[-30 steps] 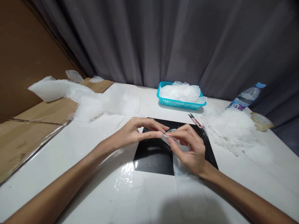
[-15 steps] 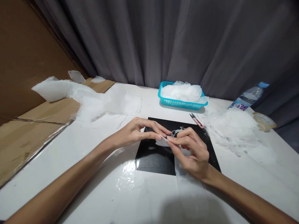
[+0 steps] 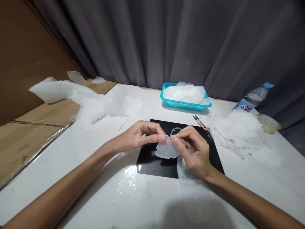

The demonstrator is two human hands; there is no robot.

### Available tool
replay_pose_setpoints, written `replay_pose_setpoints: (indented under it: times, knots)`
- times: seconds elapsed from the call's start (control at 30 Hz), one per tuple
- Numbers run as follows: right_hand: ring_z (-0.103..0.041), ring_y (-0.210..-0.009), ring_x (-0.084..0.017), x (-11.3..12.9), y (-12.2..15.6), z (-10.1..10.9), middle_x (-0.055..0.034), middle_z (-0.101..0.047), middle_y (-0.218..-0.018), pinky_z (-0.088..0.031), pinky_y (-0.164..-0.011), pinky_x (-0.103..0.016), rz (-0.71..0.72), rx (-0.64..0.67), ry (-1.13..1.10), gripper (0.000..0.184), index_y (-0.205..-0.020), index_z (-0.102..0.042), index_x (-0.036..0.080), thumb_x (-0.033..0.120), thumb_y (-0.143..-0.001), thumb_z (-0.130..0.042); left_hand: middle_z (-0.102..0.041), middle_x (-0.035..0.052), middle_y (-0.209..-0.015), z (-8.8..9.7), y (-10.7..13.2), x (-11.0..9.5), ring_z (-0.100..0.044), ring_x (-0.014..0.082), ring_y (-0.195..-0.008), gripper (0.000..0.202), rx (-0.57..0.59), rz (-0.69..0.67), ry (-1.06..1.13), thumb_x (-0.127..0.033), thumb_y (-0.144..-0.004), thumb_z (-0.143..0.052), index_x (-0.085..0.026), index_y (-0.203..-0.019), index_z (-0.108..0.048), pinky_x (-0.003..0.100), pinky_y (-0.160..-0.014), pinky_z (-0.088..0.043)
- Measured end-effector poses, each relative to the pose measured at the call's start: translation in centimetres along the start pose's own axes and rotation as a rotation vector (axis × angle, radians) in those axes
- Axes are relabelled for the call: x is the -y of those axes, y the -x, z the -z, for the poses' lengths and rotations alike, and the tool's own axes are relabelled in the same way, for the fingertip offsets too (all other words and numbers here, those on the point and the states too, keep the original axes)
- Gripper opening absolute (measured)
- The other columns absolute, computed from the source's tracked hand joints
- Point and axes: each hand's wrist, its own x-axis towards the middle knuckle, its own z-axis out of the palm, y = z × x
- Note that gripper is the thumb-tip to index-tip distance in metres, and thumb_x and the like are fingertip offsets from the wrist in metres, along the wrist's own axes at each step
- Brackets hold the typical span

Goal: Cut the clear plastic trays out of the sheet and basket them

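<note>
Together two hands (image 3: 139, 136) (image 3: 196, 156) pinch; one piece (image 3: 166, 150) is held.

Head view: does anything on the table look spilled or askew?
The wispy white heap sprawls loosely at the right, its ragged edge spread across the table. The plastic bottle behind it appears tilted, though lens distortion may explain that.

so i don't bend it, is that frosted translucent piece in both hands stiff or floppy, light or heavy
The frosted translucent piece is probably light: the left hand and right hand pinch its upper edge. Likely fairly stiff, its lower edge looking uncrumpled.
</note>
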Motion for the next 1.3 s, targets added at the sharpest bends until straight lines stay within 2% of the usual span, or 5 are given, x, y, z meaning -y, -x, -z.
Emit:
replay_pose_setpoints:
  times: [0.47, 0.63, 0.77, 1.1, 1.3]
  knots:
    - [-0.055, -0.079, -0.017, -0.5, -0.5, 0.3, -0.0024, -0.062, -0.09, -0.044, -0.071, -0.033, -0.109, 0.03, -0.008, 0.016, -0.096, -0.068, 0.021, 0.028, -0.103, -0.055, -0.074, 0.0026, -0.08, -0.7, -0.3, -0.5, -0.07, 0.0113, -0.072, 0.022, 0.001, 0.09, 0.209, -0.032, -0.1, -0.069, -0.014, -0.088, -0.072, 0.019, -0.067, -0.056]
    - [-0.056, -0.11, -0.024, -4.1, -0.6, 0.8, -0.0078, -0.063, -0.115, -0.045, -0.099, -0.043, -0.381, -0.155, 0.109, 0.023, -0.11, -0.063, 0.022, 0.041, -0.1, -0.056, -0.076, 0.0034, -0.079, -0.4, -0.4, -0.6, -0.071, 0.0099, -0.066, 0.024, -0.006, 0.125, 0.292, -0.032, -0.101, -0.068, -0.014, -0.086, -0.066, 0.016, -0.062, -0.057]
    - [-0.056, -0.11, -0.026, -6.5, 0.4, 0.6, -0.0098, -0.06, -0.117, -0.045, -0.102, -0.048, -0.568, -0.116, 0.143, 0.034, -0.111, -0.06, 0.022, 0.05, -0.092, -0.063, -0.076, 0.0041, -0.08, -0.3, -0.3, -0.5, -0.071, 0.0101, -0.067, 0.024, -0.008, 0.125, 0.274, -0.033, -0.101, -0.068, -0.013, -0.088, -0.066, 0.018, -0.065, -0.058]
    - [-0.067, -0.085, -0.022, -4.1, -2.5, 5.2, -0.0013, -0.065, -0.092, -0.052, -0.078, -0.036, -0.368, 0.382, 0.422, 0.027, -0.107, -0.06, 0.022, 0.03, -0.083, -0.071, -0.072, -0.0004, -0.074, -0.2, 0.0, -0.4, -0.068, 0.0092, -0.067, 0.018, -0.073, 0.063, 0.162, -0.033, -0.099, -0.072, -0.015, -0.096, -0.071, 0.016, -0.066, -0.056]
    - [-0.064, -0.048, -0.013, -2.9, -4.2, 4.6, 0.0059, -0.065, -0.072, -0.048, -0.051, -0.026, -0.658, 0.44, -0.102, 0.032, -0.109, -0.057, 0.021, 0.04, -0.088, -0.071, -0.072, 0.0003, -0.073, -0.4, -0.1, -0.8, -0.068, 0.0099, -0.066, 0.018, -0.095, 0.052, 0.15, -0.032, -0.096, -0.074, -0.014, -0.097, -0.074, 0.017, -0.064, -0.057]
